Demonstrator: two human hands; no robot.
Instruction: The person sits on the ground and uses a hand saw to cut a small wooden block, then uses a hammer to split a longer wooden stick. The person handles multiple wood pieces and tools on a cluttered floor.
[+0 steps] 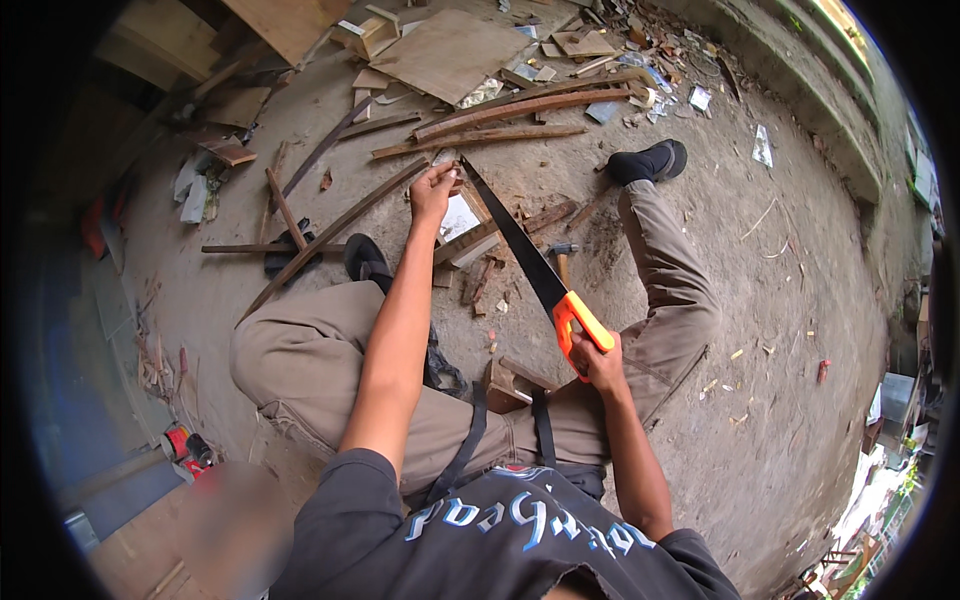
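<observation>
My right hand (598, 362) is wrapped round the orange handle of a handsaw (520, 248). Its dark blade slants away from me, up and to the left. Close to the blade's far tip, my left hand (437, 192) has its fingers drawn together; what they hold, if anything, is too small to make out. A long wooden strip (345, 222) passes just left of that hand. Below the blade, short wooden pieces (468, 246) lie on the ground between my legs. A hammer (563, 256) rests right of the blade, near my right shin.
Several long wooden strips (520, 112) and a plywood sheet (450, 55) lie at the far side. A wooden block (510, 385) sits between my thighs. Scraps and litter lie about the dirt floor (770, 330). A concrete ledge (800, 110) runs along the far right.
</observation>
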